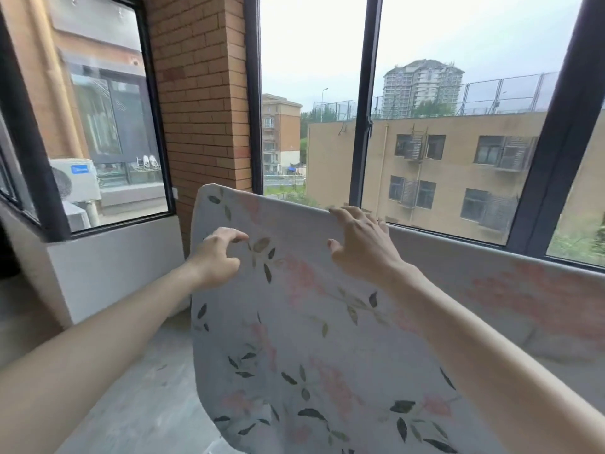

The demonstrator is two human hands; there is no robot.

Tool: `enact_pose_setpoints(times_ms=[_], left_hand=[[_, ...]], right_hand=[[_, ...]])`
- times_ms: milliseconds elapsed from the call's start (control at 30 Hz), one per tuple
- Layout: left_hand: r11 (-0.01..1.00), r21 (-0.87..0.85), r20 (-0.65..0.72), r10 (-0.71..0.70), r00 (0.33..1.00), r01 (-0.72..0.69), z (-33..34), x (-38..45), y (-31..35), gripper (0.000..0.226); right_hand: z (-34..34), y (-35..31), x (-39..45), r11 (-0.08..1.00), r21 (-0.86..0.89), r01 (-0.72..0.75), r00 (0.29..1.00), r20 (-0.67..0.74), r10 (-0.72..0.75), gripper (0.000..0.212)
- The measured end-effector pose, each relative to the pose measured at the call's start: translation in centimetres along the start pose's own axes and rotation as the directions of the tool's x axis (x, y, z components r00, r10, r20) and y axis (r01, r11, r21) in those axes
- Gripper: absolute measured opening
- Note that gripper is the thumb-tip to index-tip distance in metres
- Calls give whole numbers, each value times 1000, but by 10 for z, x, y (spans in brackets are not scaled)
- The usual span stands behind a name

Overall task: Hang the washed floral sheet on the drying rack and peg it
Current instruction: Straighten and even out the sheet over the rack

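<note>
Floral sheet (304, 339), pale with pink blossoms and dark green leaves, hangs draped over a horizontal line in front of a balcony window, its top fold running from the upper left corner near the brick pillar (199, 93) across to the right, where more of the cloth stretches away blurred. Whatever rail carries the sheet is hidden beneath the fabric. The person's left hand (219, 253) sits against the near face of the sheet close to its left edge, fingers curled and the fingertips pinching a small bit of cloth. The right hand (360, 244) rests at the top fold, fingers hooked over the upper edge and thumb spread against the front of the fabric, holding it there. Both bare forearms reach in from the lower corners. Behind the sheet stand dark-framed windows (366, 126) looking out on tan apartment buildings (451, 165) and a grey sky. An air conditioner unit (77, 178) sits outside the left window. Grey concrete floor (147, 388) shows below left.
</note>
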State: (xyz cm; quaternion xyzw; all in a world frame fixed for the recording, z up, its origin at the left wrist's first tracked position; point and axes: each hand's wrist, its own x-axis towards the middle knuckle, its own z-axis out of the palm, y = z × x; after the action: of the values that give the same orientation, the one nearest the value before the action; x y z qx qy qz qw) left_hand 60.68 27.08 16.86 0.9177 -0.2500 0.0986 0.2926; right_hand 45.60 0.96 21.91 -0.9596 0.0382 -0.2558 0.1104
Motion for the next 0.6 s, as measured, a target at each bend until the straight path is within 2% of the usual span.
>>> enact_pose_setpoints(times_ms=[267, 467, 600], left_hand=[[997, 12, -144, -75, 987, 77, -47, 51, -110, 49], [989, 53, -164, -124, 979, 135, -79, 121, -174, 47], [988, 30, -169, -145, 975, 153, -83, 157, -206, 44]], right_hand=[[92, -72, 123, 988, 74, 138, 989, 47, -142, 63], [145, -110, 220, 966, 135, 218, 974, 27, -224, 54], [170, -127, 261, 963, 164, 213, 975, 25, -220, 52]])
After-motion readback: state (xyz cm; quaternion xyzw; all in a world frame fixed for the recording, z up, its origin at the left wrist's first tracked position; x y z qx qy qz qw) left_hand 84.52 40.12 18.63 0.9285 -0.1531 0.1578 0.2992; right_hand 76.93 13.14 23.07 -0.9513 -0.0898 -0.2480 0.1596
